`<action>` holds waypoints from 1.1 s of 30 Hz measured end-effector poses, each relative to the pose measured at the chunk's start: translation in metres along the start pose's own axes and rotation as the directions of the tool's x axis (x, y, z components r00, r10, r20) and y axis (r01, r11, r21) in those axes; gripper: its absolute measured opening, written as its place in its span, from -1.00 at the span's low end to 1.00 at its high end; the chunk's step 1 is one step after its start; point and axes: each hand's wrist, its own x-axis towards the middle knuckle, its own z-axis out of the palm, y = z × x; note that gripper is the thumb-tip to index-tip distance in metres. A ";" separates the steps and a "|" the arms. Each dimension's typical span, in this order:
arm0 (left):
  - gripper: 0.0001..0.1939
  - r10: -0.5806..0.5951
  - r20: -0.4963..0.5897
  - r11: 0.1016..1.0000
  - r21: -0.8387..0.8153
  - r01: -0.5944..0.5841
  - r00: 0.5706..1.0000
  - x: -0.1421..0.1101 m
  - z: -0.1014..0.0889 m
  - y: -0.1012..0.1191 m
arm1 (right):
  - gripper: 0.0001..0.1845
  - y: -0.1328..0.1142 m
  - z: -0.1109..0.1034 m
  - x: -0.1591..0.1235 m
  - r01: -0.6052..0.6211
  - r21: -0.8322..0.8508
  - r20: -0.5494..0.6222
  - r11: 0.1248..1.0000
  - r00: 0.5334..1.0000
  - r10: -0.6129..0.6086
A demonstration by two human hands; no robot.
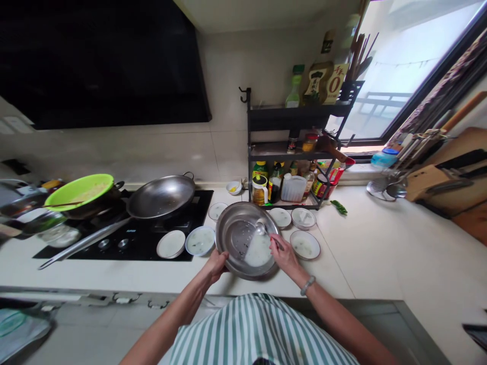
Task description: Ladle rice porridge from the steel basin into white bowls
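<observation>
Worktop: white worktop (380, 243), running along the wall and broadening from three to five o'clock; I read the clock from the middle of the steel basin (233, 230). Its near edge passes just below the basin at six, partly hidden by striped clothing (258, 324).
Cooktop: black cooktop (144, 244) toward nine; one bowl overlaps its near corner.
Rack: dark rack (289, 119) at one o'clock, bounding my far side, crowded with bottles and jars.
Wok: metal wok (163, 195) at ten, its long handle reaching out toward nine.
Basin: milky liquid (261, 252) gathers at its four-o'clock side.
Green tub: lime-green tub (63, 193) between nine and ten, pale food inside.
Left grip (218, 263): clamped on the basin's rim at eight.
Right grip (280, 249): clamped round the ladle (261, 228) by its handle, at three.
Bowls: whitish liquid in each; two at nine (171, 256) (200, 254), one at ten (211, 217), two at two (285, 227) (304, 228), one at three (305, 257). Only slim gaps separate the nearest from the basin.
Ladle: head inside the basin, toward two.
Small bowl: small bowl (234, 193) near twelve, something yellow inside.
Vegetable: green vegetable (338, 207) between two and three.
</observation>
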 end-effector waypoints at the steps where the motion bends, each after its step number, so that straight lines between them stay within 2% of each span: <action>1: -0.58 0.010 0.009 1.000 0.003 -0.010 1.000 0.000 0.000 0.000 | -0.75 -0.003 -0.005 -0.005 -0.028 0.025 0.012 0.999 1.000 0.028; 3: -0.56 0.023 0.009 1.000 0.008 -0.023 1.000 0.000 -0.001 0.000 | -0.74 -0.015 -0.010 -0.016 -0.054 0.091 0.064 0.994 0.997 0.048; 6: -0.53 0.025 0.003 1.000 0.009 -0.025 1.000 0.002 -0.001 -0.001 | -0.72 -0.035 -0.007 -0.032 -0.040 0.179 0.158 0.983 0.987 0.011; 9: -0.55 0.028 0.010 0.999 0.016 -0.028 1.000 0.003 -0.001 -0.001 | -0.74 -0.043 -0.007 -0.042 -0.040 0.194 0.153 0.980 0.988 0.010; 13: -0.58 0.025 -0.012 1.000 0.016 -0.024 1.000 0.002 -0.001 -0.001 | -0.77 -0.028 -0.027 -0.046 -0.137 0.154 0.075 0.979 0.989 0.127; 17: -0.61 0.025 -0.009 1.000 0.013 -0.025 1.000 0.002 -0.002 -0.001 | -0.75 -0.008 -0.050 -0.048 -0.155 0.163 -0.006 0.974 0.987 0.158; 21: -0.63 0.044 0.011 0.999 0.013 -0.044 0.999 0.004 -0.004 -0.002 | -0.70 0.000 -0.054 -0.056 -0.226 0.194 -0.003 0.955 0.973 0.231; 24: -0.64 0.048 0.006 0.998 0.027 -0.048 0.999 0.004 -0.004 -0.002 | -0.59 0.001 -0.049 -0.062 -0.366 0.242 -0.022 0.898 0.924 0.383; 27: -0.67 0.058 0.012 0.998 0.031 -0.058 0.998 0.003 -0.004 -0.002 | -0.45 0.001 -0.047 -0.062 -0.488 0.325 -0.105 0.810 0.833 0.544; 29: -0.67 0.064 0.018 0.998 0.026 -0.065 0.998 0.002 -0.005 -0.003 | -0.40 0.001 -0.048 -0.060 -0.508 0.389 -0.150 0.768 0.788 0.597; 33: -0.65 0.051 0.032 0.999 -0.001 -0.051 0.998 0.003 -0.007 -0.006 | -0.42 0.001 -0.054 -0.056 -0.493 0.482 -0.185 0.724 0.750 0.634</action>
